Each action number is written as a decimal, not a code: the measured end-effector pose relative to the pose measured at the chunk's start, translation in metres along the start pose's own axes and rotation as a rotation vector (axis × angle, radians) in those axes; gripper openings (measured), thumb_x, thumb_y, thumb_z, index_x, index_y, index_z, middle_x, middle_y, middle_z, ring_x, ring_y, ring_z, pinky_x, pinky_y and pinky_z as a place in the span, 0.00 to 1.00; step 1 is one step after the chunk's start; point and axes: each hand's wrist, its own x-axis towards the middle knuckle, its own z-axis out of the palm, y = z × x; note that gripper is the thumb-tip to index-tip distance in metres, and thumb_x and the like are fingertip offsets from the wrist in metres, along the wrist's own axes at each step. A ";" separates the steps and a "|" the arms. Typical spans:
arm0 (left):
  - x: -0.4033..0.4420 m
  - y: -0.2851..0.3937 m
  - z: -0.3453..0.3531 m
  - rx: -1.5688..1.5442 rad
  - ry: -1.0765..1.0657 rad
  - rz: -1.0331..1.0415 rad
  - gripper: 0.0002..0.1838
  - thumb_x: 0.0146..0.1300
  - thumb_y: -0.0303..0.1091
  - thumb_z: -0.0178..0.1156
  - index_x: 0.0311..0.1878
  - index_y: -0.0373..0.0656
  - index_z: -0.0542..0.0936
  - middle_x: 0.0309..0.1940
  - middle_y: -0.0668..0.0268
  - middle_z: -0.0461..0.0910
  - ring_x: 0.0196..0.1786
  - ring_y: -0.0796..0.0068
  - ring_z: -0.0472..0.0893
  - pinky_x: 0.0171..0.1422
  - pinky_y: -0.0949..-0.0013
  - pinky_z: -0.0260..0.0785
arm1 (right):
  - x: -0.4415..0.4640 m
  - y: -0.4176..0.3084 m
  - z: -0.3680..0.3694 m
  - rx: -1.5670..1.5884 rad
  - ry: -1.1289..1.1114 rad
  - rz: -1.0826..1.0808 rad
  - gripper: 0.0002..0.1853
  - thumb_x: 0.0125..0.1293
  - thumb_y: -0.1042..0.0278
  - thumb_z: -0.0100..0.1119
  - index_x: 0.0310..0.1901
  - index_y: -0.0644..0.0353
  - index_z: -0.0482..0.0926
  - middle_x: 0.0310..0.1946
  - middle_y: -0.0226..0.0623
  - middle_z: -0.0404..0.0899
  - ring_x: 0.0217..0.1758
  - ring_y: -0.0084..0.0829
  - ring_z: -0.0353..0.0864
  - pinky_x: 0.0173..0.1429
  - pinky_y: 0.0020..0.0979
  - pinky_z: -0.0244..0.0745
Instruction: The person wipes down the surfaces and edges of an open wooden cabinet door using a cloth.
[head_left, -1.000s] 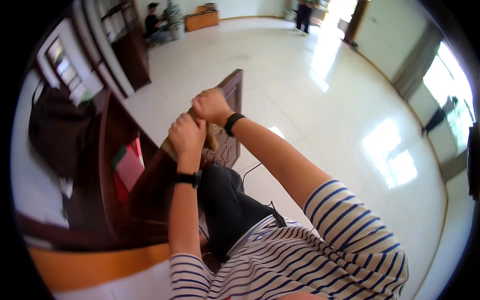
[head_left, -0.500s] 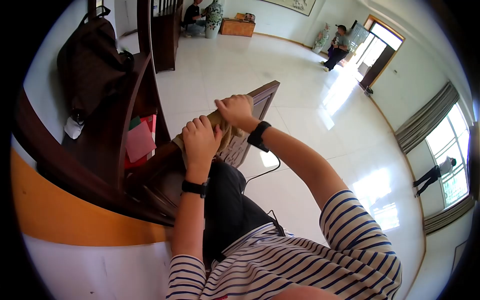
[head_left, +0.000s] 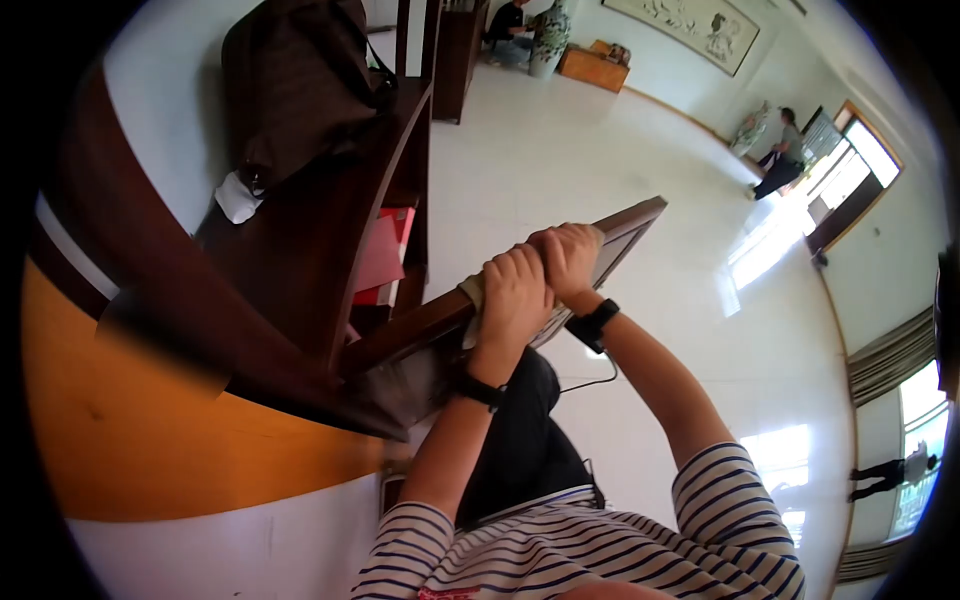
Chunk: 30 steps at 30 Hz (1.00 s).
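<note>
My left hand (head_left: 515, 295) is wrapped over the top edge of a dark wooden panel (head_left: 415, 325), with a tan cloth (head_left: 474, 290) showing under its fingers. Right beside it, my right hand (head_left: 570, 258) is closed over the same edge, farther along toward the panel's raised corner. The two hands touch. Most of the cloth is hidden beneath them. The panel stands tilted in front of my dark-trousered leg, and its near end meets a dark wooden cabinet.
A brown bag (head_left: 300, 90) and a white crumpled item (head_left: 237, 198) rest on the cabinet (head_left: 280, 270). Red and pink folders (head_left: 382, 255) stand inside it. A black cable hangs near my right wrist. Three people are far off, beside vases and a window.
The view has turned, so the cabinet and panel appear farther right. My hands have come together on the edge, and less of the cloth shows. The distant person near the door has changed pose.
</note>
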 end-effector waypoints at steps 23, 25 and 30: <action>0.005 0.016 -0.007 0.160 0.076 0.036 0.18 0.56 0.49 0.59 0.40 0.43 0.76 0.29 0.62 0.74 0.34 0.62 0.78 0.38 0.60 0.70 | 0.001 0.072 -0.039 -0.060 -0.043 -0.263 0.14 0.63 0.57 0.50 0.23 0.53 0.73 0.19 0.32 0.73 0.26 0.37 0.75 0.36 0.39 0.70; 0.008 0.018 -0.009 0.136 0.133 0.053 0.21 0.57 0.50 0.60 0.46 0.42 0.79 0.29 0.63 0.75 0.33 0.62 0.77 0.37 0.60 0.69 | 0.000 0.097 -0.050 -0.080 0.002 -0.252 0.14 0.63 0.56 0.50 0.23 0.53 0.73 0.19 0.32 0.73 0.27 0.37 0.75 0.37 0.39 0.70; 0.004 0.019 -0.013 0.151 0.109 0.080 0.22 0.59 0.50 0.60 0.47 0.42 0.79 0.31 0.63 0.76 0.33 0.63 0.77 0.36 0.61 0.69 | -0.012 0.090 -0.045 -0.046 0.145 -0.104 0.14 0.59 0.56 0.52 0.21 0.53 0.72 0.19 0.31 0.73 0.27 0.36 0.74 0.38 0.38 0.70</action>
